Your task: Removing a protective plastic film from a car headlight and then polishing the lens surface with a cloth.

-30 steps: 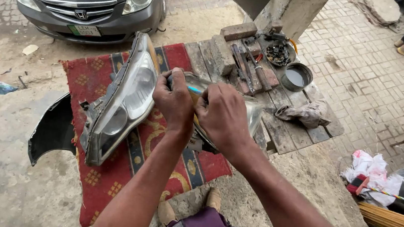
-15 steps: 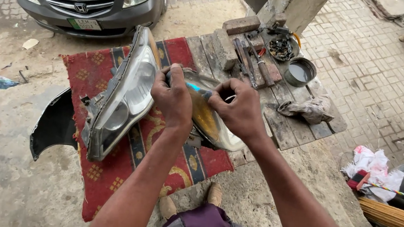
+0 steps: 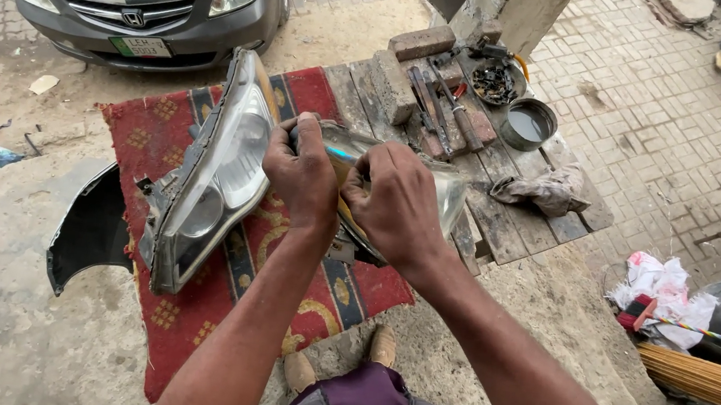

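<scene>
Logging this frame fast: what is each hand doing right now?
Left hand: closed, gripping the top edge of the headlight it works on.
Right hand: fingers curled onto the same headlight; full grip cannot be told.
</scene>
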